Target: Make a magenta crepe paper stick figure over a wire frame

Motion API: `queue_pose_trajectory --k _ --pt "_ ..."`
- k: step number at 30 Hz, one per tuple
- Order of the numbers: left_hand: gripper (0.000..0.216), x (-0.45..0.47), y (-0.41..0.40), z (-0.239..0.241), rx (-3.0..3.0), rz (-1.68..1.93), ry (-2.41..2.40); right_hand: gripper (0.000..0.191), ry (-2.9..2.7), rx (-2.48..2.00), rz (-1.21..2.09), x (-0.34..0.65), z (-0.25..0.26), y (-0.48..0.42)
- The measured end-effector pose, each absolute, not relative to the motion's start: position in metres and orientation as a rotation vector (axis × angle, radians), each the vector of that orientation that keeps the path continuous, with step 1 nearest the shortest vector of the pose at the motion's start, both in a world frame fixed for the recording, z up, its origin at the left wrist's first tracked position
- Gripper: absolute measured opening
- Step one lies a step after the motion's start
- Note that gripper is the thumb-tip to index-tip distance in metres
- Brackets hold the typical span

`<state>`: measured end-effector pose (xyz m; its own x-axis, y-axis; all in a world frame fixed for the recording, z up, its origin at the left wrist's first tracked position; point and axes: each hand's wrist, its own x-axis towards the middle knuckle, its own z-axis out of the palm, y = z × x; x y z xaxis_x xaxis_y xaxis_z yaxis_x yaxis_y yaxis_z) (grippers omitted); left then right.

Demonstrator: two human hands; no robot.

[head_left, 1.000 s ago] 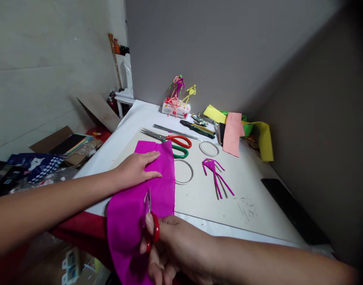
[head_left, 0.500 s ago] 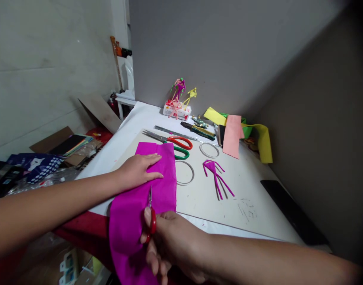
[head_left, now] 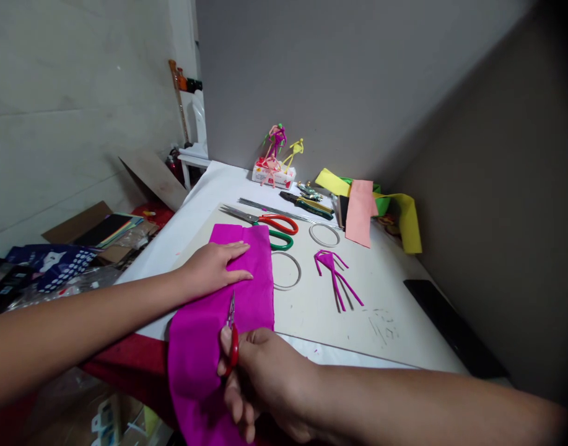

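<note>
A strip of magenta crepe paper [head_left: 253, 291] lies over the board and droops off the table's front edge. My left hand [head_left: 214, 266] presses flat on its upper part, fingers stretched out. In my right hand [head_left: 265, 365] are small scissors with red handles [head_left: 233, 353], thumb and fingers at the loops. Their blades point away from me, over the paper just below my left thumb. Beyond the paper lie larger scissors with red and green handles [head_left: 279, 224], partly covered by it. A magenta stick figure [head_left: 328, 263] lies to the right.
Two wire coils, one a grey ring [head_left: 324, 234], rest on the board [head_left: 311, 328]. Farther back are pliers [head_left: 306, 204], metal wires [head_left: 265, 205] and a small box [head_left: 273, 174] with figures on it. Pink paper [head_left: 359, 214] and a black flat object [head_left: 451, 325] lie right.
The whole view has shifted slightly, so things sit a little farther left. Both hands keep nearly the same places on the paper, and the small scissors stay in my right hand.
</note>
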<state>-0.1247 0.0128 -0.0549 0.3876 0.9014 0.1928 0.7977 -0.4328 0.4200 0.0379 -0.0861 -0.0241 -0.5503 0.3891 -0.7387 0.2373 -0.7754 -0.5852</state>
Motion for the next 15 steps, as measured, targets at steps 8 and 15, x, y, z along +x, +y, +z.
queue_pose_trajectory --k 8,15 --pt "0.071 -0.124 0.0112 -0.0529 2.374 0.597 1.497 0.045 -0.982 -1.419 2.485 0.0347 -0.0227 -0.0813" --pt "0.068 -0.1238 0.0098 -0.0518 2.391 0.599 1.477 0.044 -0.984 -1.399 2.481 0.0388 -0.0262 -0.0831"
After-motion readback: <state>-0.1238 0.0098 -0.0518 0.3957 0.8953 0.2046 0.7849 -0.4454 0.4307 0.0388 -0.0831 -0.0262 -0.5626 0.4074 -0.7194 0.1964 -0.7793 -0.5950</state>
